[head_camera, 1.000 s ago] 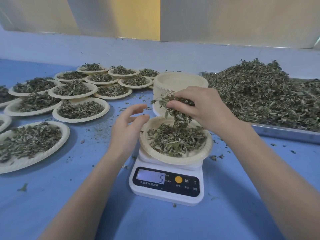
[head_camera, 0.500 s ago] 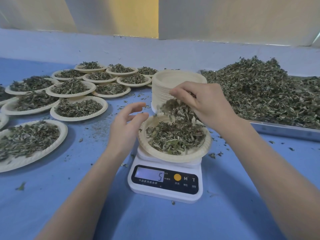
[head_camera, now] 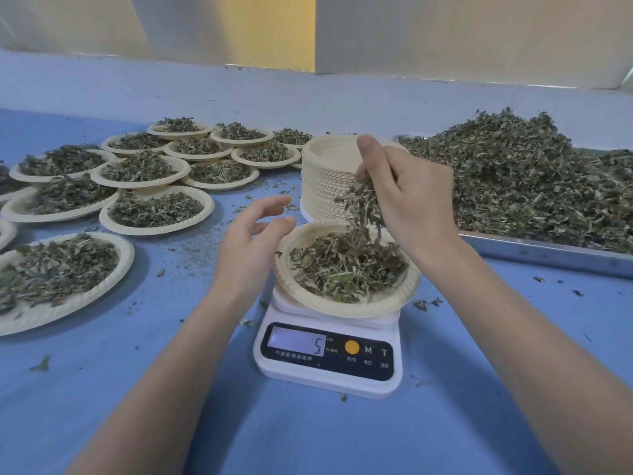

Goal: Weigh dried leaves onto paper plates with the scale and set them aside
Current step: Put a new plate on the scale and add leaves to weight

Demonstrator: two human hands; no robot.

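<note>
Scale (head_camera: 329, 351): on the blue surface (head_camera: 479, 389), display reads 5.
Paper plate (head_camera: 342, 305): on the scale, holding dried leaves (head_camera: 346, 265).
Right hand (head_camera: 411, 200): above the plate, pinching a clump of leaves.
Left hand (head_camera: 253, 245): left of the plate, fingers relaxed, holding nothing.

Shows a blue tabletop (head_camera: 102, 406) filling the foreground and running back to a pale blue upstand (head_camera: 308, 97) along its far edge. Shows a shallow metal tray (head_camera: 548, 250) lying on the right side of that surface, its near rim bare and shiny. Above the upstand, shows a yellow panel (head_camera: 284, 29) set between a left cream panel (head_camera: 68, 22) and a wider right cream panel (head_camera: 462, 36).
</note>
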